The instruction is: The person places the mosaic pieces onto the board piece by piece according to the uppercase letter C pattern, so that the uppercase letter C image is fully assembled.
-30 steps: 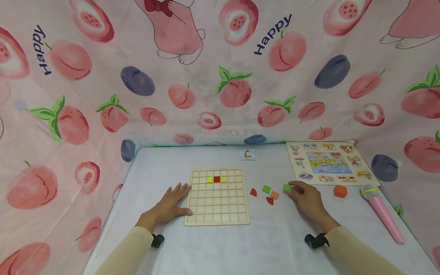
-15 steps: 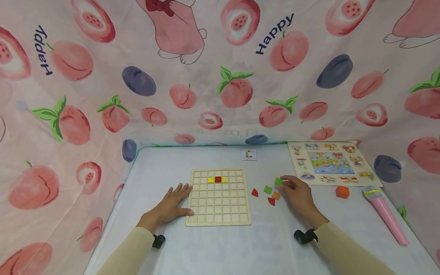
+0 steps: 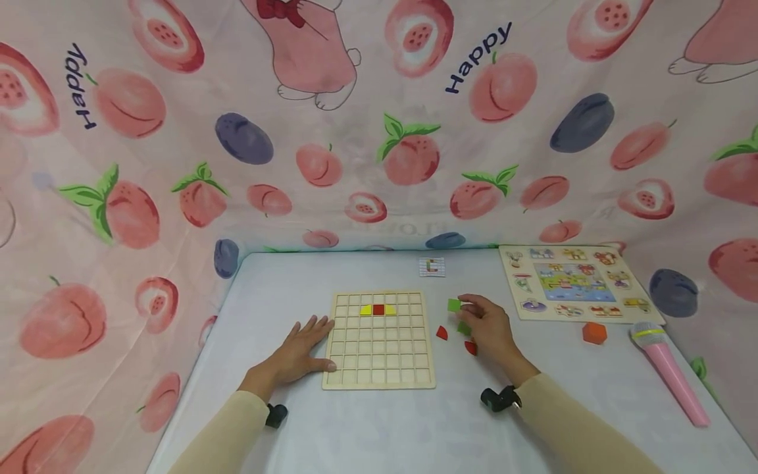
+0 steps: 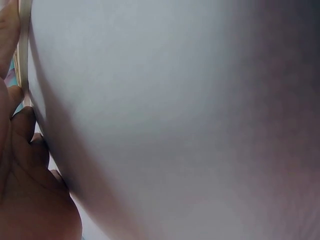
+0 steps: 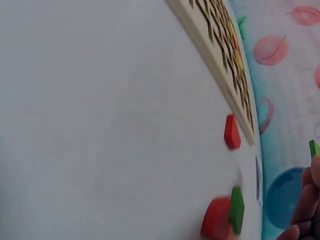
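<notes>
My right hand (image 3: 489, 327) pinches a green square tile (image 3: 454, 305) between thumb and fingers, just right of the wooden grid board (image 3: 379, 382). Below that hand lie a second green tile (image 3: 464, 328) and a red quarter-round piece (image 3: 470, 347); the orange tile is hidden from the head view. Another red quarter-round piece (image 3: 441, 333) sits nearer the board. My left hand (image 3: 299, 352) rests flat with spread fingers, its fingertips and thumb at the board's left edge. In an upper row of the grid, a red square (image 3: 378, 309) stands between two yellow pieces (image 3: 366, 310).
A small printed card (image 3: 432, 266) lies behind the board. At the back right is a picture puzzle board (image 3: 521, 263). An orange-red block (image 3: 595, 333) and a pink toy microphone (image 3: 669, 375) lie at the right. A fruit-print cloth (image 3: 331, 145) hangs behind the table.
My right hand has moved left with the green tile, passing over the loose pieces toward the board. My left hand stays at the board's edge.
</notes>
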Available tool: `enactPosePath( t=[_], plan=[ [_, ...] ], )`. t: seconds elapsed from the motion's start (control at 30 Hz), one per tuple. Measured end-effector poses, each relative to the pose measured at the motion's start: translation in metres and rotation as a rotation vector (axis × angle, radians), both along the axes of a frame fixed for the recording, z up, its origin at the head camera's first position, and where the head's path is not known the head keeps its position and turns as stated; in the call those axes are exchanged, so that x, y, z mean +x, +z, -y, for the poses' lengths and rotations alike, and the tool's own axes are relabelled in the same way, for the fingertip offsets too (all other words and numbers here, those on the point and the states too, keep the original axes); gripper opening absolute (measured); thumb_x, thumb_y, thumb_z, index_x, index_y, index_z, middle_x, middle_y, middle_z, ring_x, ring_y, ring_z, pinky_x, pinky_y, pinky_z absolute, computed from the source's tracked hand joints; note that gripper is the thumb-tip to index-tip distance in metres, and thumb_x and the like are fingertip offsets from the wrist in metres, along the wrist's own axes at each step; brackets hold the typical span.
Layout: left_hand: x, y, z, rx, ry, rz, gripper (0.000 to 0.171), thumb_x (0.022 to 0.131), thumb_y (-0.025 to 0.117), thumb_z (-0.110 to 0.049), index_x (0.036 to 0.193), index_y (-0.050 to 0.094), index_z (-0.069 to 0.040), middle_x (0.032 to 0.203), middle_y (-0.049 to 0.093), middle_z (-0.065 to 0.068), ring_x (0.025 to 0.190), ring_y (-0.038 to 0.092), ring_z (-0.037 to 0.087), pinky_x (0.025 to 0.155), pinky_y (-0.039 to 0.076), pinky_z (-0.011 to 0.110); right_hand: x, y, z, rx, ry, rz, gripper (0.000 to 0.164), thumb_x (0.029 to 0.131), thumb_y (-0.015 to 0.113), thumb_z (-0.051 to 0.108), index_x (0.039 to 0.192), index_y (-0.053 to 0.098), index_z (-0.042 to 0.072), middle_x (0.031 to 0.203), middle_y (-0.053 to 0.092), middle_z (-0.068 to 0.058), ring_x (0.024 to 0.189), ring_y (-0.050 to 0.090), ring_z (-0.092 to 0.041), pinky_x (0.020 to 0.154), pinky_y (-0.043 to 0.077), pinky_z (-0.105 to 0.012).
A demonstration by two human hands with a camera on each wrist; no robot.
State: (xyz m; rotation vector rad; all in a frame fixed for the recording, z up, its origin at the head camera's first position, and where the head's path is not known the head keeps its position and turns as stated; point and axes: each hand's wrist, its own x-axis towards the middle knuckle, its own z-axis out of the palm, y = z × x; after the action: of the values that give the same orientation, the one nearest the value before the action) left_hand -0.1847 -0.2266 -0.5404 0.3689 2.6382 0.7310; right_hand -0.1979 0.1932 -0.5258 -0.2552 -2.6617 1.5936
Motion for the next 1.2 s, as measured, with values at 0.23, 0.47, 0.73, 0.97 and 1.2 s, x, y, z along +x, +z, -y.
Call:
enactPosePath(
  t=[0.23,0.47,0.73,0.97,1.2],
  plan=[
    [-0.001,-0.002,0.001,-0.014,0.005,0.000,0.107,0.083,0.081,-0.061,0.168,0.030,-0.022,0.177,0.020,-0.001,0.166,0.002,0.025,0.135,-0.003,0.054,-0.009,0.004,0.030,-0.034,0.039,-0.052,0.032,0.099,0.074,0.012,0.131,0.072,0.016,0.115,0.077,-0.012,0.109,0.069,-0.026,0.082,0.056,-0.023],
    [0.000,-0.002,0.000,-0.015,0.004,0.011,0.106,0.083,0.081,-0.060,0.168,0.030,-0.022,0.177,0.019,-0.001,0.166,0.001,0.024,0.135,-0.004,0.052,-0.016,0.006,0.058,-0.089,0.098,-0.109,0.030,0.098,0.075,0.011,0.128,0.074,0.011,0.108,0.077,-0.012,0.092,0.070,-0.019,0.071,0.054,-0.018],
    [-0.001,-0.004,-0.001,-0.024,0.020,0.010,0.107,0.082,0.080,-0.064,0.168,0.029,-0.025,0.177,0.018,-0.004,0.166,0.000,0.023,0.135,-0.004,0.052,-0.019,0.002,0.094,-0.126,0.108,-0.073,0.028,0.098,0.075,0.014,0.126,0.076,0.015,0.105,0.079,-0.006,0.098,0.071,-0.019,0.083,0.057,-0.030],
    [-0.001,-0.002,-0.001,-0.019,0.004,0.008,0.107,0.083,0.080,-0.062,0.168,0.028,-0.024,0.177,0.018,-0.003,0.166,0.000,0.022,0.135,-0.005,0.050,-0.021,-0.009,0.121,-0.157,0.174,-0.069,0.029,0.098,0.075,0.014,0.127,0.075,0.013,0.105,0.079,-0.005,0.101,0.072,-0.020,0.088,0.060,-0.038],
    [-0.001,-0.001,-0.001,-0.014,0.000,0.006,0.107,0.083,0.081,-0.061,0.168,0.029,-0.023,0.177,0.018,-0.002,0.166,0.001,0.023,0.135,-0.004,0.050,-0.023,-0.022,0.144,-0.143,0.198,-0.069,0.025,0.096,0.076,0.011,0.121,0.077,0.016,0.100,0.078,-0.001,0.096,0.070,-0.016,0.085,0.059,-0.035]
  ],
)
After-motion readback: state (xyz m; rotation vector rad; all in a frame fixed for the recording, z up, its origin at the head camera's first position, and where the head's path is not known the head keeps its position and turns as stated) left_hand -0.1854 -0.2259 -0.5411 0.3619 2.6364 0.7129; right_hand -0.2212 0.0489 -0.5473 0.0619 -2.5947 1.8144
